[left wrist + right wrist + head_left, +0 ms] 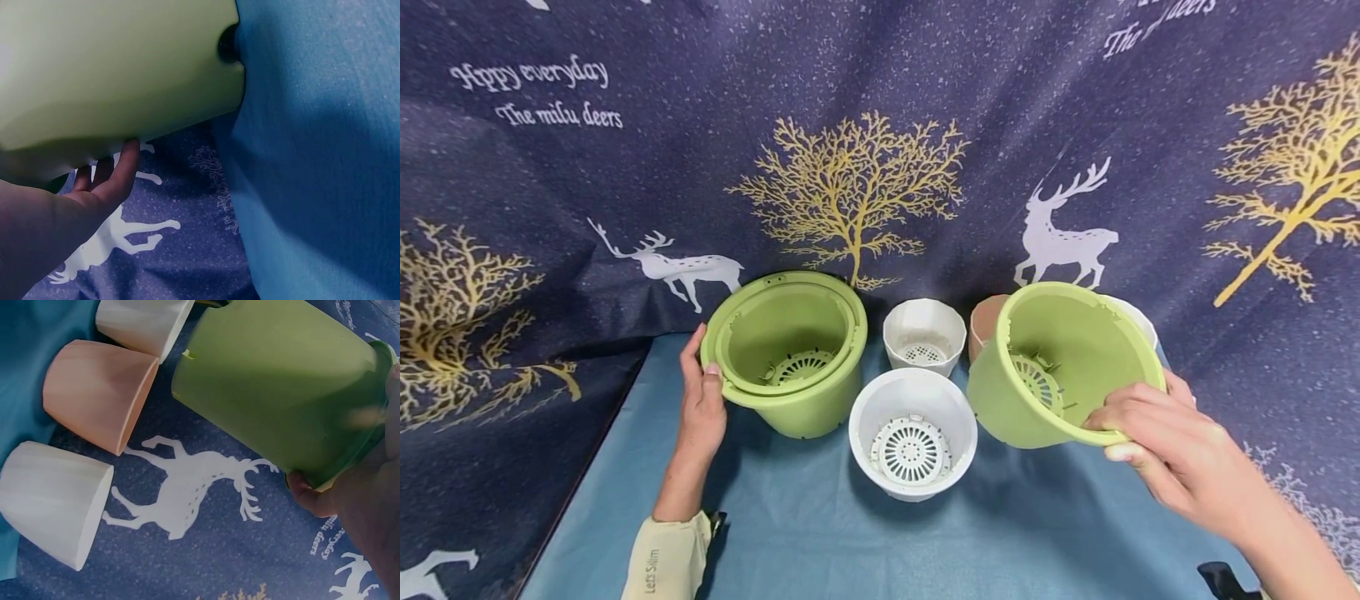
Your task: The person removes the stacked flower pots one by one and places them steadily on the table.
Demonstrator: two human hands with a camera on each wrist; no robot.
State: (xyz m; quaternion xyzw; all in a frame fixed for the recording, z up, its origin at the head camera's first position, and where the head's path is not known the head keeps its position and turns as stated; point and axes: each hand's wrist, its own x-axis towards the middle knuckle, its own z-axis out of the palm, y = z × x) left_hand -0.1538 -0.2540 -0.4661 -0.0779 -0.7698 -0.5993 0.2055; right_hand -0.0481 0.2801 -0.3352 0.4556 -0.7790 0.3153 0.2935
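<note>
At the left of the head view, my left hand (pixel 703 408) holds a large green flowerpot (pixel 808 412) by its rim, thumb over the edge. A second green flowerpot (pixel 790 333) sits nested inside it, with a slotted base. In the left wrist view, fingers (pixel 125 172) press the pot's outer side. My right hand (pixel 1180 450) grips the rim of another green flowerpot (pixel 1011 408), which leans with its mouth turned partly toward the head camera. Between the green pots stands a round white flowerpot (pixel 912 392) with a slotted bottom.
Behind the round white pot is a faceted white pot (pixel 925 321). A pink pot (pixel 985 321) and another white pot (pixel 1138 317) are partly hidden behind the right green pot. Blue cloth (pixel 880 550) covers the table, and a dark printed curtain (pixel 880 67) hangs behind it.
</note>
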